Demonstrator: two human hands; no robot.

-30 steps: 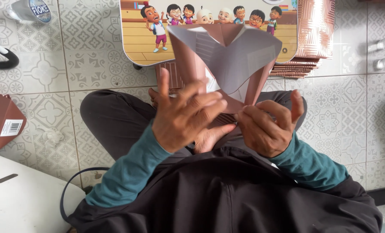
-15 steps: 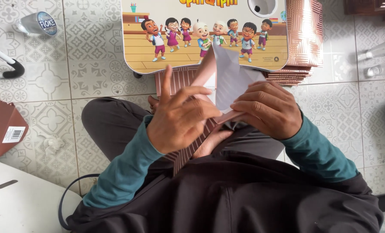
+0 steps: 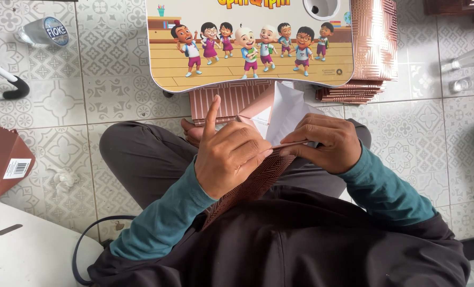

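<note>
A: How is the folded paper bag (image 3: 266,143) held?

B: It is pinched from both sides above the lap. The left hand (image 3: 231,154) is closed on its near left part, fingers curled over the patterned copper face, the forefinger left sticking up. The right hand (image 3: 324,143) is closed over the right part, fingertips (image 3: 289,150) pressed down along a fold edge.

A: Which way does the bag lie from the fingers?

B: Its long axis runs diagonally: the patterned end is tucked toward the body, below and left of the left hand, while the pale inner flap is opened beyond both hands. The two sets of fingertips nearly meet at the fold, so neither hand can be called nearer.

A: And beyond the bag?

B: Just past the flap a striped flat bag (image 3: 229,101) is seen, partly under the cartoon-printed lap desk (image 3: 247,42). Farther right of the bag, a stack of copper sheets (image 3: 372,48) is leaned beside the desk.
</note>
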